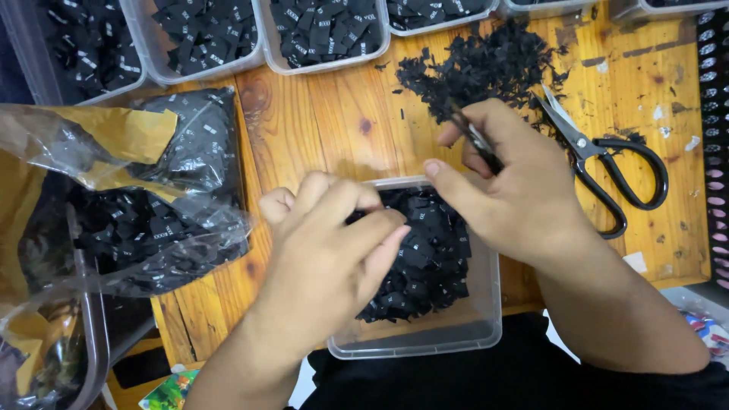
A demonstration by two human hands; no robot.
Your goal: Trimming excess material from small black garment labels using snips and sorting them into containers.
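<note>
A clear plastic tub point(486, 319) sits at the near table edge, holding a heap of small black fabric labels point(429, 266). My left hand point(326, 258) reaches into the tub from the left, fingers curled down on the labels. My right hand point(516, 190) hovers over the tub's far right corner, closed around a small dark metal tool point(474, 137), likely thread snips; its tip points toward a pile of black fabric scraps point(478, 68) on the wooden table point(326, 121).
Black-handled scissors point(607, 171) lie right of my right hand. Several clear tubs of black labels point(326, 30) line the far edge. A crumpled plastic bag of labels point(152, 212) lies at left. A strip of labels point(715, 137) runs down the right edge.
</note>
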